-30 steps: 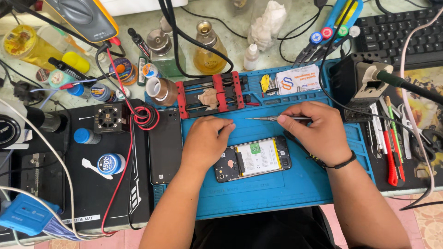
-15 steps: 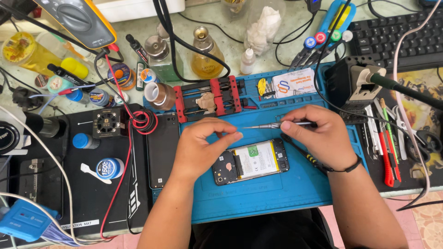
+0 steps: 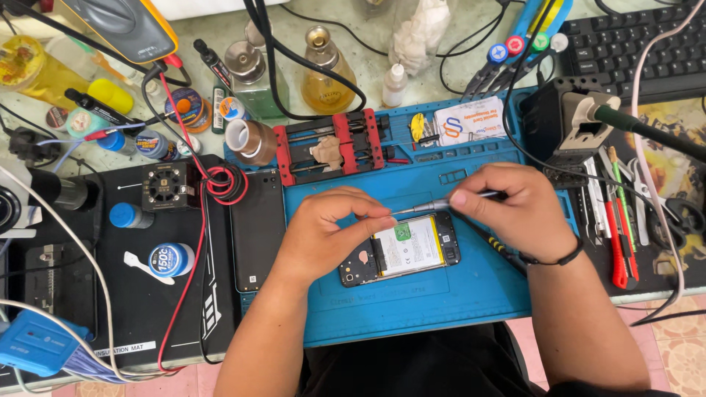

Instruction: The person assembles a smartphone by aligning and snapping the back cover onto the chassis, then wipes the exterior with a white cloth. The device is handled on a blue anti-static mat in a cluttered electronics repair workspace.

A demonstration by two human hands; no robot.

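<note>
Honestly, that opened phone [image 3: 401,250] looks fragile. Left hand [image 3: 323,235] pinches just above it, right hand [image 3: 515,209] grasps thin tweezers [image 3: 441,204]; I'd hold its edges.

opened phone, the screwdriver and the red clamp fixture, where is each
opened phone [image 3: 408,250], head view, on the battery's pale label
screwdriver [image 3: 434,206], head view, on the metal shaft between both hands
red clamp fixture [image 3: 371,140], head view, on its right red bar

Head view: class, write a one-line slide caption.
Left hand steadies an opened phone on a blue mat; right hand holds a screwdriver.
</note>
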